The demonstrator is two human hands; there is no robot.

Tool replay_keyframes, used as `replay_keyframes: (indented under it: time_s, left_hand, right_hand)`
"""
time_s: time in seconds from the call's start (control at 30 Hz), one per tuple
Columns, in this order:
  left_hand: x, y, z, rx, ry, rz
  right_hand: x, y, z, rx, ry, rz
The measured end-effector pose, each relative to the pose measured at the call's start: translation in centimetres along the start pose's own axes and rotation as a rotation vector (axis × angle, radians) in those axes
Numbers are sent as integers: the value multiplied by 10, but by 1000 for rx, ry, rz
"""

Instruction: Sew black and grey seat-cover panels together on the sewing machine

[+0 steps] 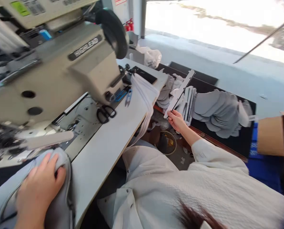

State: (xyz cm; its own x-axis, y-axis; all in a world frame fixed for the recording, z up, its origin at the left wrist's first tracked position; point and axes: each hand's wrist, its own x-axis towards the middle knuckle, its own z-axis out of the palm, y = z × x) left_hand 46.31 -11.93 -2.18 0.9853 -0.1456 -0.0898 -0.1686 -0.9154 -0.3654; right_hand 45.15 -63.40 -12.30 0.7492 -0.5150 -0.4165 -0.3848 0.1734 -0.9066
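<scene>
My left hand (38,187) grips a padded grey fabric piece (67,190) with dark edging, at the front of the sewing machine (61,73). Its fingers curl over the top and the thumb lies on the near side. Stretched out to the right, my right hand (176,121) pinches the lower end of a long, narrow white strip (180,93) with a dark edge and small dark marks. The strip slants up and away over a low dark side table (245,140). Beneath and beside it are white strips (190,101) and stacked grey cut pieces (215,108).
Black-handled scissors (105,114) and blue thread snips (128,97) lie on the white machine table (113,136). White tapes (145,105) hang over its edge. Right of the side table stand a cardboard box (270,135) and something blue. A round basket (172,143) sits below.
</scene>
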Motion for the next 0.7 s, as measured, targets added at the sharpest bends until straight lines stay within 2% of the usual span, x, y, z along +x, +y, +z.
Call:
replay_keyframes:
  time_s: [0.1, 0.13, 0.2, 0.27, 0.33, 0.4, 0.47, 0.53, 0.6, 0.7]
  left_hand:
    - [4, 10, -12, 14, 56, 19]
    - [5, 10, -11, 1, 85, 27]
    - [5, 7, -6, -43, 140, 46]
    - [4, 3, -1, -114, 179, 63]
    - [3, -1, 3, -190, 208, 83]
    - [3, -4, 6, -251, 227, 117]
    - [3, -7, 8, -293, 236, 148]
    - [2, -8, 10, -326, 254, 127]
    - [1, -9, 12, -356, 283, 74]
    - [1, -9, 16, -392, 299, 66]
  right_hand:
    - [-64, -4, 75, 101, -429, 15]
    - [-89, -2, 100, 136, -619, 52]
    - [-141, 7, 144, 309, -1191, 270]
    - [-190, 19, 180, 313, -1627, 561]
    - [-231, 30, 210, 287, -1961, 852]
    - [-261, 37, 232, 266, -2223, 1105]
    - [-278, 37, 249, 266, -2398, 1269]
    - [-281, 32, 260, 258, -2471, 1286]
    - [-274, 24, 265, 197, -2481, 1152]
    - [-253, 11, 265, 24, -2520, 803]
